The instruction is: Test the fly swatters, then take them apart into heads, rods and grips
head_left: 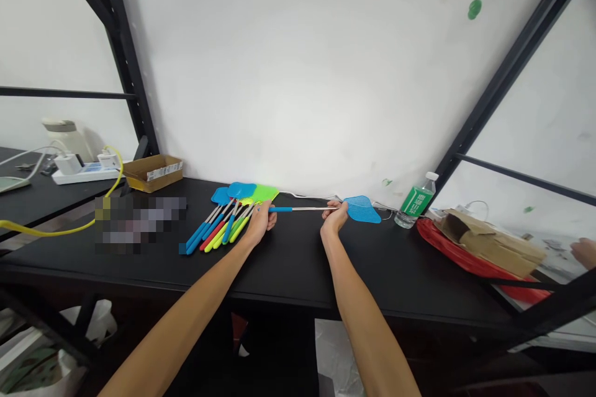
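Near the back edge of the worktop [298, 267], the left hand [261, 221] grips a blue swatter [310, 208] by its handle, the right hand [335, 217] its neck

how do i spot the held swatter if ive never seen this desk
On the black desk, find the bunch of blue, red and yellow-green swatters. Just right of it, the held swatter has the left hand on its handle and the right hand near its head. Unlike the others, it stretches sideways, its blue head pointing right.
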{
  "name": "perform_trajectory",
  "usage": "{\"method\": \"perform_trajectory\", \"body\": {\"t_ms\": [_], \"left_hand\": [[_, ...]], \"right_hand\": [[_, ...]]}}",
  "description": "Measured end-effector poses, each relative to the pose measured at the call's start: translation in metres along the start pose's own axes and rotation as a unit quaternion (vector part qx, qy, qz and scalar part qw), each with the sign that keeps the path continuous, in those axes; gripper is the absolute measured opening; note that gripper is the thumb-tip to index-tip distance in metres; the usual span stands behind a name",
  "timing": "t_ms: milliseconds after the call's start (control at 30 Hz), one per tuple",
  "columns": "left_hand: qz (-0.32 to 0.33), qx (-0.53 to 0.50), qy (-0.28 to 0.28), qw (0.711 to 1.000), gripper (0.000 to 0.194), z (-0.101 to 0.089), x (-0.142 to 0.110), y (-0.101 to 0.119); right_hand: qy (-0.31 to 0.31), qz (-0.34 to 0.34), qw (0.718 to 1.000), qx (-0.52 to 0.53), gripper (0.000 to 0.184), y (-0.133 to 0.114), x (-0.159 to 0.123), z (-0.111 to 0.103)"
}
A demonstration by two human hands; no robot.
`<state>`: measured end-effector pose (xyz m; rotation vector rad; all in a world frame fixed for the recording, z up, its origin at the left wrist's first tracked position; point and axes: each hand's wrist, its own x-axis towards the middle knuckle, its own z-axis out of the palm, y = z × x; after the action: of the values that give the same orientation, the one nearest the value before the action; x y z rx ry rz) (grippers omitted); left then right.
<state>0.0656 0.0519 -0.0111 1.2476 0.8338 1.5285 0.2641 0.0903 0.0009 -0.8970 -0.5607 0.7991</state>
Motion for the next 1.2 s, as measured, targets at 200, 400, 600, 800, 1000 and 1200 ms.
{"method": "perform_trajectory", "body": {"t_ms": [200,400,600,800,1000,1200], "left_hand": [[-0.026,0.074,-0.108,0.991,0.055,0.007,-0.005,0.003],[-0.038,0.17,-0.158,0.972,0.059,0.013,-0.012,0.005],[0.004,0.211,-0.145,0.967,0.053,0.014,-0.013,0.008],[0.043,0.283,-0.143,0.947,0.042,0.013,-0.012,0.006],[0.117,0.359,-0.095,0.921,0.022,0.012,-0.011,0.001],[0.137,0.473,-0.117,0.862,0.014,0.014,-0.018,0.006]], "right_hand": [[-0.078,0.002,0.997,0.0,0.048,0.005,-0.019,0.013],[-0.133,0.008,0.991,-0.015,0.05,0.007,-0.026,0.017],[-0.16,0.038,0.985,-0.055,0.04,0.012,-0.023,0.013],[-0.177,0.017,0.973,-0.145,0.032,0.019,-0.02,0.012],[-0.266,-0.065,0.929,-0.247,0.028,0.02,-0.03,0.013],[-0.171,-0.101,0.919,-0.341,0.031,0.008,-0.027,0.009]]}}
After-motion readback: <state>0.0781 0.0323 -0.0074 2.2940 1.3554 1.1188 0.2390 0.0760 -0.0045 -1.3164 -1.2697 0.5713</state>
